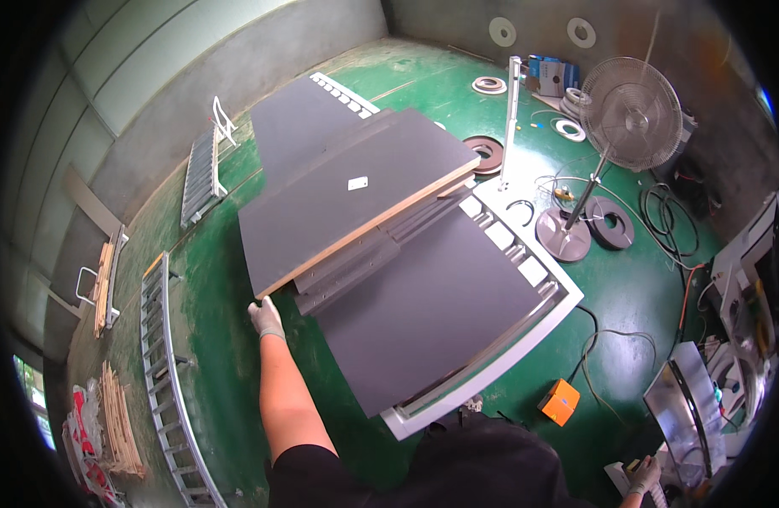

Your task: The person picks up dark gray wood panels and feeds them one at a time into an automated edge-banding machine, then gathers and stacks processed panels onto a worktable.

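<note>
My left hand [266, 319], in a pale glove, grips the near corner of a large grey panel [347, 196] with a light wooden edge. The panel lies tilted on top of a stack of grey boards [436, 309] resting on a white frame [525, 334] above the green floor. A small white label [358, 182] sits on the panel's top face. My right hand [646, 476], also gloved, is at the lower right edge, away from the panel, closed around a small object I cannot make out.
A standing fan [628, 114] is at the right, with cables, rolls of tape [489, 85] and an orange device [559, 401] on the floor. Metal ladder-like racks [165, 372] and wood strips [118, 419] lie to the left. Another grey board [300, 123] lies beyond.
</note>
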The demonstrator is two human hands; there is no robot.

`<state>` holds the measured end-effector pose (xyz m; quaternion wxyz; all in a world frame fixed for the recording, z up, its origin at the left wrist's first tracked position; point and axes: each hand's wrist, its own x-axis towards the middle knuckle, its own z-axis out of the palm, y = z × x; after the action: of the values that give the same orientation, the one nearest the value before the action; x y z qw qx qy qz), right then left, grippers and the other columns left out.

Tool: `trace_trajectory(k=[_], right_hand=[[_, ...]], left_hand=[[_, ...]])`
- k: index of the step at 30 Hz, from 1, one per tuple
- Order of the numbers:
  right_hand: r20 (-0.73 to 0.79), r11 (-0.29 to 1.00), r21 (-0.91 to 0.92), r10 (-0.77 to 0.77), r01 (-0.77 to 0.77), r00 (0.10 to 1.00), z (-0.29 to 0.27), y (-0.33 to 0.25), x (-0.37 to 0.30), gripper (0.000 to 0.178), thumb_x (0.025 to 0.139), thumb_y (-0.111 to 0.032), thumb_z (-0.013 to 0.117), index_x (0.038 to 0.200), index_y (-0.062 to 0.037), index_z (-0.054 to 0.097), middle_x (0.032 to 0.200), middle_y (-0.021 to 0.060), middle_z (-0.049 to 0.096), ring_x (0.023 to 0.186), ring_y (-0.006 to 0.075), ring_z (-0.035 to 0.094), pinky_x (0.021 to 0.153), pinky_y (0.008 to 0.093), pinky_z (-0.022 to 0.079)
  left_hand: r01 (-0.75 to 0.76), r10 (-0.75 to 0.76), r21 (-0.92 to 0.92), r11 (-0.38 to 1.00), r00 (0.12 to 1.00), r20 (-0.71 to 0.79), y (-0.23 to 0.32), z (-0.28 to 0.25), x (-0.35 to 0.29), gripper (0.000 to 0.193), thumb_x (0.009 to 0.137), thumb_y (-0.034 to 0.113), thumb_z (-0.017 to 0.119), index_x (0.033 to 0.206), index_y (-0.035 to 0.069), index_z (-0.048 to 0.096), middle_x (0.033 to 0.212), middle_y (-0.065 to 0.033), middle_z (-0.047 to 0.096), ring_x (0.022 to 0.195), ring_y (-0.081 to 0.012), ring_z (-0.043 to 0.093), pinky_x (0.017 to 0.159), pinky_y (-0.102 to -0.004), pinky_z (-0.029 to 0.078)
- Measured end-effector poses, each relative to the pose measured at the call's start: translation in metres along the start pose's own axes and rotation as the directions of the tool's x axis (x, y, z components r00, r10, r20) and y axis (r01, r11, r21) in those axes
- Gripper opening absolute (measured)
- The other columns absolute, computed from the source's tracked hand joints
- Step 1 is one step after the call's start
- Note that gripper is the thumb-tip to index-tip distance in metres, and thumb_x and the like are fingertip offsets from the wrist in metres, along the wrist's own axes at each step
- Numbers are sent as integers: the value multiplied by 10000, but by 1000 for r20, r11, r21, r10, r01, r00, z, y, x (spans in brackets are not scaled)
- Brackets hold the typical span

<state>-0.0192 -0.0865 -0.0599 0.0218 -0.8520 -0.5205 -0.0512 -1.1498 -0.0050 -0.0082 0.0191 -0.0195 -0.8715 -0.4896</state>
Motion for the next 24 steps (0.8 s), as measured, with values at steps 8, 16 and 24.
trace_trajectory(k=[8,16,24], right_hand=[[81,991,26,126,-128,989,-12,0,-9,258,899,-265,629,809,-25,663,837,184,664,838,375,620,763,494,464],[125,984,-118,147,-133,981,-24,-39,-17,195,833,-262,676,799,-72,703,869,170,679,921,371,612,853,486,461],[266,992,31,110,-122,958,-25,-97,-13,288,873,-285,617,830,-8,685,871,211,682,883,389,647,779,480,497]], left_hand=[[179,-171,-247,952,984,53,-20,39,60,355,917,278,614,1015,-62,643,985,-146,667,902,-234,607,881,-392,479],[25,-75,-259,965,980,-185,1,32,-2,230,912,179,643,995,-33,613,996,-115,648,912,-215,595,878,-363,489],[531,-442,-680,506,836,324,20,-1,-92,147,917,186,642,996,114,540,882,2,556,773,-132,564,689,-285,497]])
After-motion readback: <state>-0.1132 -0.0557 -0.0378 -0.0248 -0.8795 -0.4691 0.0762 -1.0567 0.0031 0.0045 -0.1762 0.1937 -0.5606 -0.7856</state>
